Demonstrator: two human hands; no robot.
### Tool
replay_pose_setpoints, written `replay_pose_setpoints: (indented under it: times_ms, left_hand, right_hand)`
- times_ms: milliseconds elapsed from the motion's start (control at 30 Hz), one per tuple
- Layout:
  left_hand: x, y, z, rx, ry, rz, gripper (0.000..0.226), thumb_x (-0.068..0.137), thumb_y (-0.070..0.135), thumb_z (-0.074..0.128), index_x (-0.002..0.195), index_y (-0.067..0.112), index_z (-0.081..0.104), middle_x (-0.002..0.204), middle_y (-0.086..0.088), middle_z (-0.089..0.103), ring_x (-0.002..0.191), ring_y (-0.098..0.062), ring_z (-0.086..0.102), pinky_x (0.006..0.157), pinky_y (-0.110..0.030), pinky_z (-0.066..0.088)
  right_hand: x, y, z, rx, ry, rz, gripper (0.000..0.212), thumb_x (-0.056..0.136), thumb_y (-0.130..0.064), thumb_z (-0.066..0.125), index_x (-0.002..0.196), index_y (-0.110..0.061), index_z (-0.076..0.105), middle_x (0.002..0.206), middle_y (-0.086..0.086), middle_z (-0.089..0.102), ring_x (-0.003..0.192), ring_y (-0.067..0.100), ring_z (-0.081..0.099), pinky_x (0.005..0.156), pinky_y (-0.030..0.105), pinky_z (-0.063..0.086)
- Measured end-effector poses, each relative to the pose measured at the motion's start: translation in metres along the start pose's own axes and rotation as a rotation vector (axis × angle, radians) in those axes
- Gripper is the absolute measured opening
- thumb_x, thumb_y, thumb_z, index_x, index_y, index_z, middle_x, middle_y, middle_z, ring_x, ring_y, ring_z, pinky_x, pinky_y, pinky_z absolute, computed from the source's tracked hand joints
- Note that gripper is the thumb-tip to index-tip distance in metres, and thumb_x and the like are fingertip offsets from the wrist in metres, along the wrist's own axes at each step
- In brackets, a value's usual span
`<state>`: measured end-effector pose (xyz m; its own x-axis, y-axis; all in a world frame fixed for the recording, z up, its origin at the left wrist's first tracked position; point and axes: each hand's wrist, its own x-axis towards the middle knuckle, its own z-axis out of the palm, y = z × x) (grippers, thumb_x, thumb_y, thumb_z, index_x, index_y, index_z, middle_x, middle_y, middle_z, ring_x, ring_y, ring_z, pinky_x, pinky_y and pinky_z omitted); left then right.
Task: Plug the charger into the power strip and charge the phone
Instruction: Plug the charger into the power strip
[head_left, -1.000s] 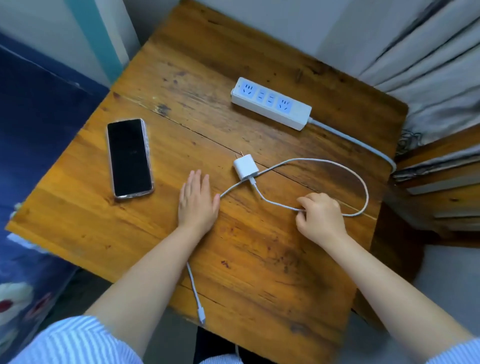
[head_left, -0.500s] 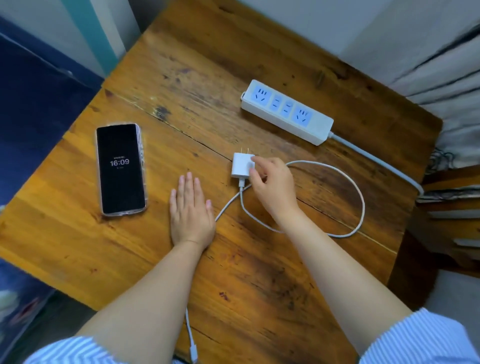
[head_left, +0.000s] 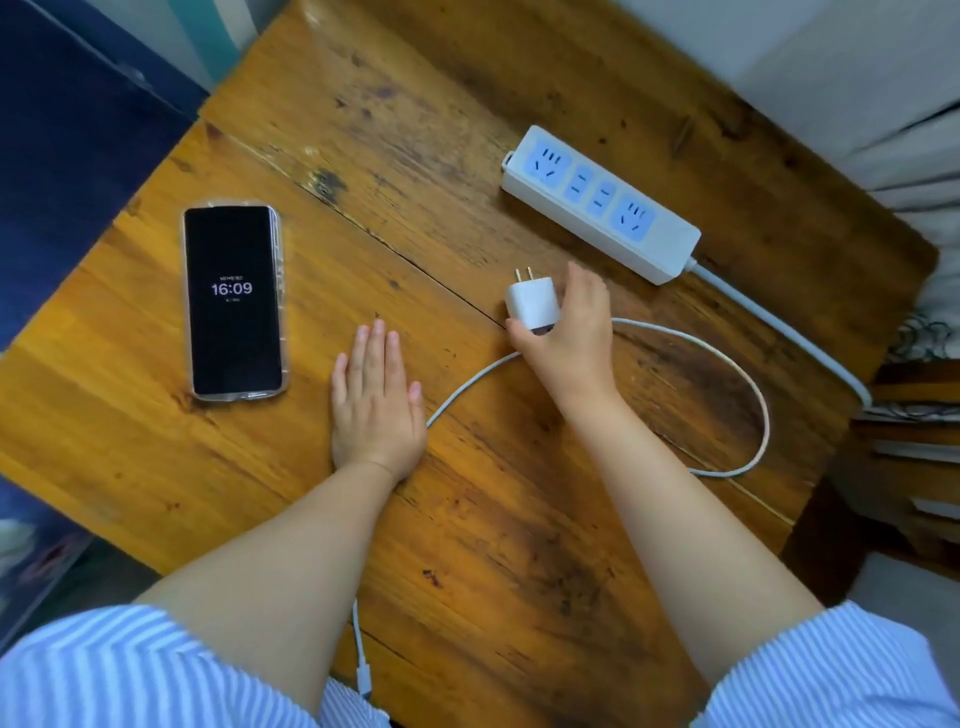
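Your right hand (head_left: 569, 332) pinching the charger (head_left: 532, 304), bare wood between prongs and power strip (head_left: 602, 202), left hand (head_left: 376, 405) spread flat beside the phone (head_left: 234, 301)

Both forearms bare; short sleeves (head_left: 119, 670) in blue-and-white stripes, fabric possibly cotton. Left hand (head_left: 376, 402) and right hand (head_left: 569, 332) ungloved.

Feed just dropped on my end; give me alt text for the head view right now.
The right hand grips the white charger, prongs toward the empty power strip. The left hand lies flat on the wooden table beside the lit phone, cable not plugged into it.
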<state>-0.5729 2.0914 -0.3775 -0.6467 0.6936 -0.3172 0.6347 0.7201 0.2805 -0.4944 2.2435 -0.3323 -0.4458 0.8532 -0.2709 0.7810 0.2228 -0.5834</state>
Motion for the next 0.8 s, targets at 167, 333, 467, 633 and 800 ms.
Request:
replay_pose_setpoints:
  times_ms: [167, 333, 467, 633, 800]
  left_hand:
    - [0.0, -0.001, 0.0, 0.0, -0.008, -0.006, 0.058, 0.095, 0.025, 0.028, 0.143, 0.006, 0.003, 0.156, -0.009, 0.0, 0.144, -0.021, -0.004, 0.115, -0.034, -0.008]
    - [-0.001, -0.001, 0.001, 0.02, -0.018, 0.005, 0.059, 0.095, 0.028, 0.025, 0.143, 0.006, -0.002, 0.156, -0.009, -0.003, 0.143, -0.02, -0.006, 0.112, -0.032, -0.012]
    - [-0.001, -0.002, 0.002, 0.023, -0.023, -0.001, 0.059, 0.095, 0.03, 0.022, 0.142, 0.008, -0.006, 0.156, -0.008, -0.007, 0.143, -0.019, -0.01, 0.113, -0.033, -0.011]
    - [0.0, -0.001, 0.002, 0.012, -0.021, 0.001, 0.059, 0.095, 0.029, 0.023, 0.142, 0.007, -0.005, 0.156, -0.008, -0.006, 0.143, -0.019, -0.009, 0.115, -0.035, -0.009]
    - [-0.004, -0.005, 0.004, 0.016, -0.016, -0.002, 0.059, 0.095, 0.03, 0.023, 0.142, 0.007, -0.005, 0.156, -0.008, -0.005, 0.143, -0.019, -0.008, 0.112, -0.032, -0.014]
  right_hand:
    - [0.013, 0.006, -0.033, -0.025, 0.0, 0.122, 0.032, 0.073, -0.025, 0.072, 0.097, -0.006, 0.063, 0.109, 0.011, 0.062, 0.096, 0.02, 0.05, 0.065, 0.025, 0.041]
    - [0.034, -0.007, -0.065, -0.233, 0.084, -0.013, 0.036, 0.076, -0.019, 0.067, 0.107, -0.005, 0.056, 0.114, 0.013, 0.058, 0.101, 0.022, 0.051, 0.07, 0.026, 0.046]
    - [0.056, -0.018, -0.08, -0.432, 0.069, -0.06, 0.042, 0.08, -0.011, 0.066, 0.117, 0.005, 0.05, 0.142, 0.019, 0.035, 0.13, 0.031, 0.032, 0.106, 0.036, 0.034]
    - [0.075, -0.027, -0.093, -0.579, -0.078, 0.024, 0.047, 0.081, -0.013, 0.069, 0.119, 0.004, 0.048, 0.145, 0.018, 0.026, 0.132, 0.031, 0.027, 0.105, 0.043, 0.037]
    - [0.084, -0.041, -0.086, -0.732, -0.186, 0.041, 0.045, 0.08, -0.012, 0.068, 0.118, 0.002, 0.049, 0.136, 0.018, 0.035, 0.111, 0.025, 0.041, 0.071, 0.027, 0.042]
